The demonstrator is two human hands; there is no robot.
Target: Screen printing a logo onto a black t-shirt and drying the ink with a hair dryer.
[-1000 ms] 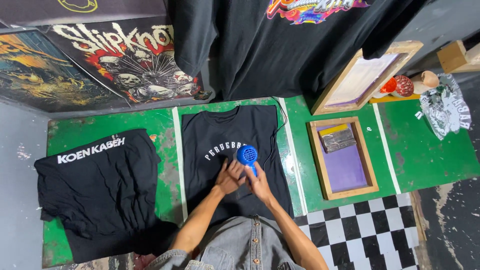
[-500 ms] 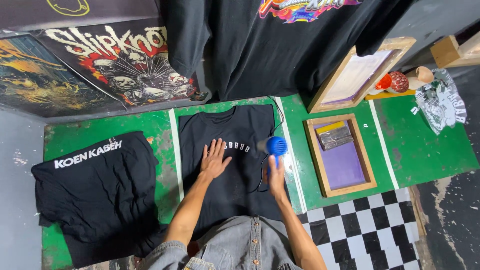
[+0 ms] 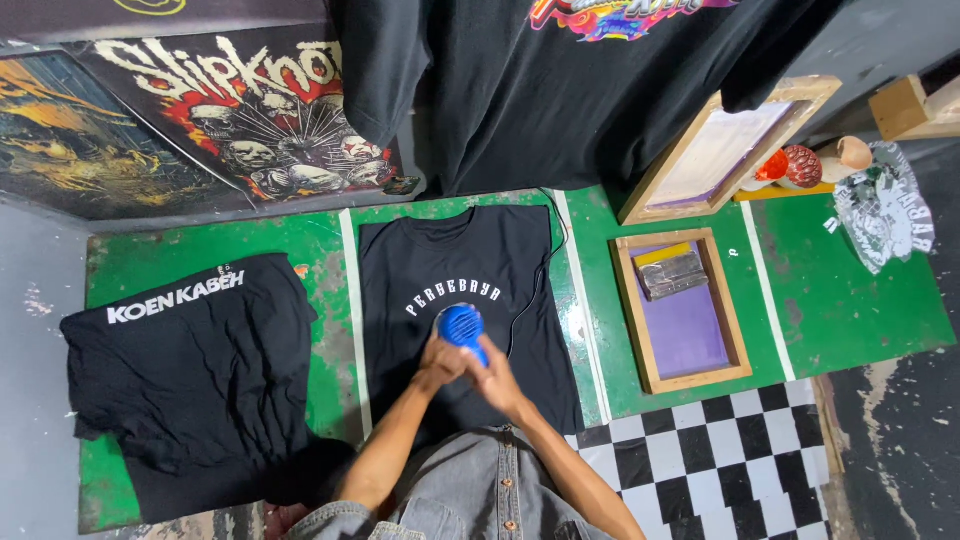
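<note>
A black T-shirt (image 3: pixel 455 265) with a white arched print lies flat on the green table (image 3: pixel 860 300). Both my hands meet over the shirt's middle. My right hand (image 3: pixel 497 380) grips the handle of a blue hair dryer (image 3: pixel 461 326), whose round blue end points down at the print. My left hand (image 3: pixel 437 362) rests against the dryer's handle from the left side. A black cord (image 3: pixel 540 280) runs from the dryer across the shirt toward the table's back.
A second black printed shirt (image 3: pixel 190 370) lies at the left. A wooden screen frame (image 3: pixel 680 310) with purple mesh and a squeegee sits at the right; another frame (image 3: pixel 715 150) leans behind it. Dark shirts hang above, posters at the back left, checkered floor below right.
My right hand has brought the blue dryer back from the shirt's right edge to its middle. My left hand has lifted off the print and joined the dryer's handle.
</note>
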